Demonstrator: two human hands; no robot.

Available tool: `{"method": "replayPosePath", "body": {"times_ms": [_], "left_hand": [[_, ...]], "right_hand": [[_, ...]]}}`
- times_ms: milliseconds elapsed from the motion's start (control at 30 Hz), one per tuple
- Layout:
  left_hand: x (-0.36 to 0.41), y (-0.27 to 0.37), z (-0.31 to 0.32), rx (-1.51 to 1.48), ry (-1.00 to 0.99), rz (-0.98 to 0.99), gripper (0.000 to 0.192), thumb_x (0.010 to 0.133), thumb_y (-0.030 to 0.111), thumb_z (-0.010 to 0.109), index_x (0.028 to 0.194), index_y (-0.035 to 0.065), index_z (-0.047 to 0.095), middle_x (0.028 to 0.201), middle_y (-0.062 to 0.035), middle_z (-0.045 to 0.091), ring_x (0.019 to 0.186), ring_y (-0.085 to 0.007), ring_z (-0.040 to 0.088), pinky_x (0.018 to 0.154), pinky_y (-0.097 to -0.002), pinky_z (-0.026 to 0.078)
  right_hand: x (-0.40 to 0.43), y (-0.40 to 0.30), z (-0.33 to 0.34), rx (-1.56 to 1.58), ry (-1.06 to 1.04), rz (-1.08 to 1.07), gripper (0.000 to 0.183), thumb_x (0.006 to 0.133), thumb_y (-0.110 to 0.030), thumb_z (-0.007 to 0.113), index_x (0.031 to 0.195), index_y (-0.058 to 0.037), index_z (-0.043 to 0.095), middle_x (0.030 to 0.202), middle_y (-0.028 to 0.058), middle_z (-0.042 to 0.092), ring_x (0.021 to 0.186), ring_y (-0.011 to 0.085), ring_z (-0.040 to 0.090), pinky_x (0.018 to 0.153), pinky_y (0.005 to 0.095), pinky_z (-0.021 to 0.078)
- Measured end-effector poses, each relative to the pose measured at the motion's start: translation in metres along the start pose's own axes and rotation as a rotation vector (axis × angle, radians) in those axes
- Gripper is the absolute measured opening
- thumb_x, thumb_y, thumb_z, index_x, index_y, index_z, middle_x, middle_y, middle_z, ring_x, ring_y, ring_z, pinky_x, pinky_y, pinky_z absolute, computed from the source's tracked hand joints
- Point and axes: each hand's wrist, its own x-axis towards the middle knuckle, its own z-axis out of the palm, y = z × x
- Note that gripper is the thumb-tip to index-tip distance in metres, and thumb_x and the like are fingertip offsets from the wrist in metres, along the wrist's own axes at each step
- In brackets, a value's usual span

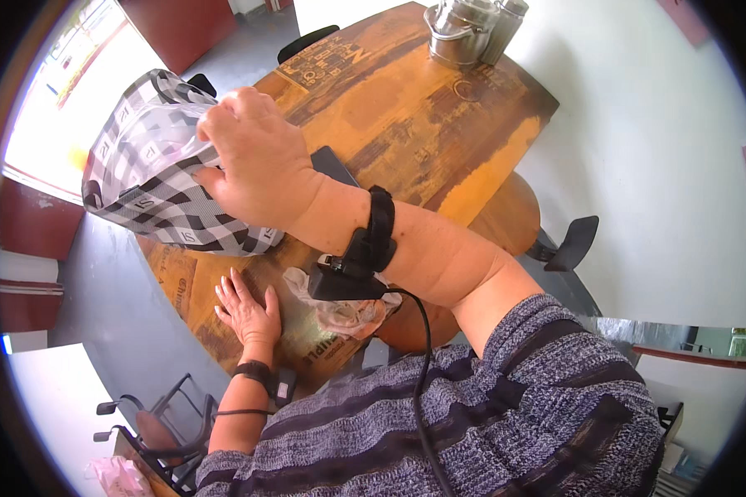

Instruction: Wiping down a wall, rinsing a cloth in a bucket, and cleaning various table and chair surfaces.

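Note:
My right hand (255, 158) is raised at the mouth of a black-and-white checked bag (168, 211), its fingers curled at the rim beside a clear plastic liner (161, 133). Whether the fingertips grip the liner or the bag is hard to tell. The bag stands on a worn wooden table (385, 112). Palm down on the tabletop, my left hand (248, 310) rests with its fingers apart, holding nothing. A crumpled, stained cloth (348, 317) lies to the right of it, partly hidden by the device on my right wrist. Behind my right wrist a dark flat object (336, 166) shows in part.
A lidded metal pot (457, 37) and a metal canister (503, 31) stand at the table's far end by the wall. Stools (513, 211) sit at the right side. A black metal chair frame (174, 428) is at lower left, near a pink bag (121, 477). Cables run from both wrist devices.

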Motion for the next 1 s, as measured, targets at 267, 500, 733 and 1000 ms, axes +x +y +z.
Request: {"method": "replayPosePath", "body": {"times_ms": [267, 500, 733, 1000], "left_hand": [[-0.001, -0.009, 0.008, 0.048, -0.015, -0.006, 0.075, 0.08, 0.043, 0.051, 0.139, 0.0078, 0.021, 0.143, -0.0184, 0.021, 0.134, -0.0337, 0.012, 0.105, -0.0528, 0.008], [0.002, -0.003, 0.007, 0.066, -0.019, 0.032, 0.074, 0.08, 0.044, 0.051, 0.139, 0.0086, 0.023, 0.143, -0.0179, 0.021, 0.134, -0.0334, 0.013, 0.105, -0.0524, 0.008], [-0.003, -0.014, 0.011, 0.098, -0.022, 0.022, 0.07, 0.081, 0.042, 0.051, 0.139, 0.0133, 0.024, 0.144, -0.0173, 0.019, 0.135, -0.0324, 0.012, 0.105, -0.0524, 0.008], [0.0, -0.012, 0.014, 0.142, -0.024, 0.052, 0.064, 0.082, 0.037, 0.05, 0.137, 0.0105, 0.028, 0.143, -0.0157, 0.02, 0.134, -0.0332, 0.012, 0.105, -0.0519, 0.009]], "right_hand": [[-0.023, -0.006, -0.035, 0.163, -0.06, -0.117, 0.056, 0.066, -0.022, 0.07, 0.115, -0.0089, 0.048, 0.119, 0.018, 0.039, 0.108, 0.0319, 0.045, 0.084, 0.0394, 0.0441], [-0.091, 0.123, -0.054, -0.256, -0.171, 0.456, 0.07, 0.071, -0.032, 0.065, 0.13, -0.0098, 0.034, 0.129, 0.0205, 0.033, 0.119, 0.0373, 0.035, 0.098, 0.0409, 0.0319], [-0.142, 0.111, -0.004, -0.456, -0.916, 0.308, 0.083, 0.074, -0.06, 0.053, 0.141, -0.0204, 0.022, 0.146, 0.022, 0.004, 0.134, 0.0398, 0.003, 0.102, 0.06, 0.0061], [-0.138, 0.12, -0.025, -0.367, -0.894, 0.25, 0.073, 0.081, -0.053, 0.047, 0.14, -0.0166, 0.024, 0.145, 0.0222, 0.009, 0.134, 0.0394, 0.005, 0.103, 0.059, 0.0059]]}}
